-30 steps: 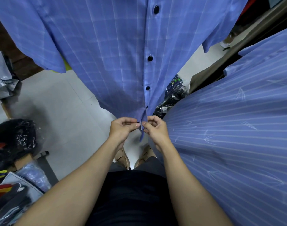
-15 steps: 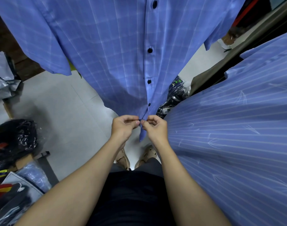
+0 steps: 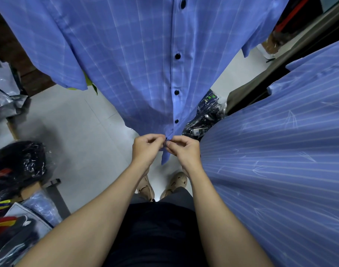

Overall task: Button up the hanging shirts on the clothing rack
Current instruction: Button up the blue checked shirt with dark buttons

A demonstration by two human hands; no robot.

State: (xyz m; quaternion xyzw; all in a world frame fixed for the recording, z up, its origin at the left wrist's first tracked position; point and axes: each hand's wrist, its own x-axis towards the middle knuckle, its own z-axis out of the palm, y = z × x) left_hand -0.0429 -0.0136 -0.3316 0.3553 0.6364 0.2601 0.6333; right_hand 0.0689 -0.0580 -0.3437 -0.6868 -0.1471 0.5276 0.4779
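Pale floor (image 3: pixel 72 132) underfoot, bagged stock heaped at the sides. Nearest, the left hand (image 3: pixel 145 149) and right hand (image 3: pixel 184 149) meet at the checked shirt (image 3: pixel 126 64)'s hem, each pinching a placket edge with curled fingers. The bottom button is hidden between them; better to hold the hole taut and tip the button through edgewise. Since a second ago the shirt has risen slightly, with four buttons fastened above.

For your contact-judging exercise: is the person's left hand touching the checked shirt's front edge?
Touching. The head view shows the left hand pinching the checked shirt at its bottom front edge, fingertips on the cloth opposite the right hand.
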